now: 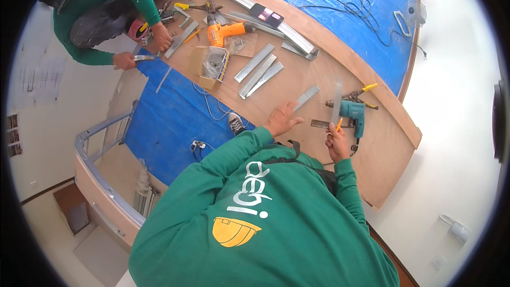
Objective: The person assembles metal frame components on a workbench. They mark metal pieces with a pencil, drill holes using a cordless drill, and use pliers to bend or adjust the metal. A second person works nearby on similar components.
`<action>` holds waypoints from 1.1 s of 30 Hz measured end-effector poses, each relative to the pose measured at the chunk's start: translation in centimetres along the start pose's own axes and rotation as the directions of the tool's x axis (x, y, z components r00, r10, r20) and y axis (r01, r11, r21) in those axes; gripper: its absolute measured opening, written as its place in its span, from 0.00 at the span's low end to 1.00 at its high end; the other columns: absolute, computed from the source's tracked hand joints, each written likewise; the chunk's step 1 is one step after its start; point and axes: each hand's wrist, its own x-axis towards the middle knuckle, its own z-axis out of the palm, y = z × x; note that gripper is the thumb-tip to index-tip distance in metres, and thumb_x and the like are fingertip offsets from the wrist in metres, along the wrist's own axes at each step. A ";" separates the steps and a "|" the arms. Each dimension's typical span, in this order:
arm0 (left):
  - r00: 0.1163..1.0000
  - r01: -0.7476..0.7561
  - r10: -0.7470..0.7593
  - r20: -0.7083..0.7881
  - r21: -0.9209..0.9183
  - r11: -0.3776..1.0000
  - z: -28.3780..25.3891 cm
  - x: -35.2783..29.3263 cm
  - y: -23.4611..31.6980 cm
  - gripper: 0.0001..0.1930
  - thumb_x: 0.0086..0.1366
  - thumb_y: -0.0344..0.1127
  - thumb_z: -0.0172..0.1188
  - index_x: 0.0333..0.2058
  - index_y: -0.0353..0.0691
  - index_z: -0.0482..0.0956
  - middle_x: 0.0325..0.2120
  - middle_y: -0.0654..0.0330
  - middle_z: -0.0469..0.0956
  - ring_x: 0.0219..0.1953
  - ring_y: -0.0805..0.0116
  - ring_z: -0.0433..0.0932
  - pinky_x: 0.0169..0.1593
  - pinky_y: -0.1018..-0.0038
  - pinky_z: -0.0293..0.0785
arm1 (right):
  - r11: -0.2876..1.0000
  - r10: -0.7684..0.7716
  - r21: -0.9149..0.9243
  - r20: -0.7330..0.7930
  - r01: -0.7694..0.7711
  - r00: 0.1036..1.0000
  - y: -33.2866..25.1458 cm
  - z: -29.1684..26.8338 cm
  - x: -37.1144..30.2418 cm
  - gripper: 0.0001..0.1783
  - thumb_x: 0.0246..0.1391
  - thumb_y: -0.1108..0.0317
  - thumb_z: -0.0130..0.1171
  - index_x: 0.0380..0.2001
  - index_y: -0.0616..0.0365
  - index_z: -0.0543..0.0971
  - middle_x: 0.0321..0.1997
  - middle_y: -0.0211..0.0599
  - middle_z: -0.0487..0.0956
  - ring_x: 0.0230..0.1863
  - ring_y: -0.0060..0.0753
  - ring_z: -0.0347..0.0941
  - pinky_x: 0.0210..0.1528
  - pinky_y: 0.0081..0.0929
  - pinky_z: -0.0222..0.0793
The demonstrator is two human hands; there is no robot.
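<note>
My left hand [283, 120] has its fingers spread over the wooden board, holding nothing. Just beyond its fingertips lies a short galvanized metal channel piece [307, 97]; whether they touch is unclear. In my right hand [338, 144] is an orange pencil [339, 124], together with a flat metal strip [337, 101] that stands up blurred from the fingers. A teal corded drill [353, 112] lies right beside that hand. Under the strip, a dark metal piece [321, 124] rests on the board. Snips with yellow handles [366, 89] lie behind the drill.
Cut metal channels [258, 72], a box of screws [213, 66], an orange cordless drill [226, 32] and a phone [266, 15] lie on the board [380, 165]. A co-worker's hands [125, 61] handle a metal tool at upper left. Blue sheeting [159, 127] covers the floor; a cable [353, 8] crosses it.
</note>
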 end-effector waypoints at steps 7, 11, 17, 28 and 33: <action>0.984 0.074 -0.124 0.124 0.349 0.934 3.5 -0.2 -5.3 0.41 0.56 0.45 0.81 0.63 0.37 0.70 0.55 0.42 0.73 0.59 0.39 0.75 0.63 0.48 0.75 | 0.998 0.012 -0.067 -0.102 -0.018 0.995 1.5 -7.3 -4.3 0.14 0.75 0.56 0.65 0.46 0.55 0.75 0.31 0.23 0.72 0.21 0.15 0.60 0.25 0.22 0.59; 0.993 0.105 -0.114 0.031 0.217 0.971 3.1 0.2 -6.3 0.34 0.56 0.38 0.79 0.59 0.36 0.75 0.54 0.43 0.74 0.59 0.39 0.76 0.64 0.50 0.75 | 0.994 -0.032 -0.108 -0.073 0.024 0.997 2.0 -10.1 -5.0 0.14 0.75 0.57 0.65 0.42 0.56 0.78 0.25 0.19 0.68 0.20 0.15 0.58 0.25 0.22 0.59; 0.999 0.049 -0.049 -0.005 0.274 0.961 1.8 -0.3 -6.2 0.22 0.56 0.34 0.73 0.48 0.34 0.80 0.46 0.45 0.78 0.51 0.41 0.78 0.59 0.52 0.76 | 0.959 0.022 -0.285 0.057 -0.005 0.998 0.3 -9.9 -3.8 0.14 0.73 0.58 0.67 0.43 0.58 0.80 0.26 0.19 0.71 0.22 0.13 0.60 0.25 0.21 0.58; 0.978 0.175 -0.200 0.060 0.291 0.941 -1.6 -2.4 -6.7 0.22 0.57 0.37 0.71 0.47 0.32 0.79 0.46 0.43 0.78 0.52 0.43 0.78 0.58 0.53 0.76 | 0.755 0.185 -0.653 0.127 -0.059 0.975 3.9 -10.4 3.5 0.17 0.71 0.56 0.67 0.43 0.62 0.83 0.32 0.29 0.81 0.30 0.24 0.72 0.34 0.32 0.69; 0.855 0.486 -0.439 0.275 -0.132 0.864 -4.1 -2.8 -6.9 0.20 0.65 0.39 0.68 0.50 0.32 0.79 0.41 0.53 0.81 0.42 0.61 0.82 0.46 0.64 0.81 | 0.587 0.068 -0.809 0.005 -0.036 0.998 5.2 -11.3 4.5 0.20 0.69 0.56 0.67 0.47 0.67 0.83 0.43 0.50 0.88 0.45 0.48 0.84 0.51 0.47 0.77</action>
